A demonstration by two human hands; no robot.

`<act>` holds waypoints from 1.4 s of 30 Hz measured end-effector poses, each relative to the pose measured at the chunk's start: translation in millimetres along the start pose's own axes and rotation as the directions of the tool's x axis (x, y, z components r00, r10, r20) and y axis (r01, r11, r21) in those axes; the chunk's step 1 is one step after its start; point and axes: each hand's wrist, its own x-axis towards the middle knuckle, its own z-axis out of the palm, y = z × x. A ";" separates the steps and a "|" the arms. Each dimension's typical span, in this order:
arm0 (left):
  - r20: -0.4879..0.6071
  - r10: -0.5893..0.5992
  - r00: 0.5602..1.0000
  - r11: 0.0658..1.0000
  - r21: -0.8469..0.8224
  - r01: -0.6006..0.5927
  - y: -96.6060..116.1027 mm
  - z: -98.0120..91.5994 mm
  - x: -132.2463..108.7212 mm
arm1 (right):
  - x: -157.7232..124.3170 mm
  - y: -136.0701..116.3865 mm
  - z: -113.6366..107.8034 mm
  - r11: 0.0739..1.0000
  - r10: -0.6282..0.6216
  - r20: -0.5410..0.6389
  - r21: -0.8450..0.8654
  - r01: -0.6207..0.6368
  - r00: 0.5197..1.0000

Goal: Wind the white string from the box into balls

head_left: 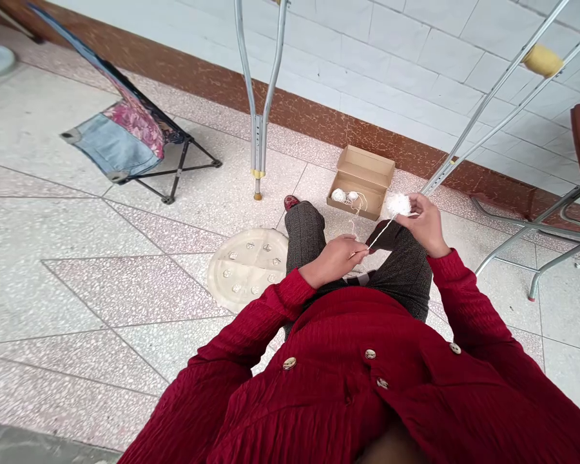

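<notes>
My right hand (425,225) is closed on a fluffy white ball of yarn (397,205), held above my right knee. From that ball a taut strand of white yarn (381,239) slants down to my left hand (337,259), whose fingers are pinched round it over my lap. A loose end trails from the left hand toward an open cardboard box (366,163) on the floor. Inside the box lie two small white yarn balls (339,195) and some loose loops of yarn.
A crutch (258,138) leans upright ahead, and another crutch (493,96) leans at the right. A folding chair (130,138) stands at the left. Beside my left leg is a round cover (246,264) with holes. A metal-legged chair (526,235) is at the far right.
</notes>
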 end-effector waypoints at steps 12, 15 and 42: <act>-0.046 0.069 0.997 0.984 0.165 -0.061 -13.2 -24.7 13.5 | -53.3 -10.1 26.3 0.943 0.087 0.707 0.168 -0.287 0.701; -0.083 -0.026 0.996 0.999 -0.027 0.024 -14.6 -21.1 14.7 | -52.0 -28.3 18.4 0.842 0.148 0.636 0.321 -0.434 0.758; 0.179 -0.229 0.957 0.878 -0.387 0.283 -18.3 -16.9 6.1 | -14.8 -15.9 27.8 0.839 0.275 0.123 0.454 -0.301 0.954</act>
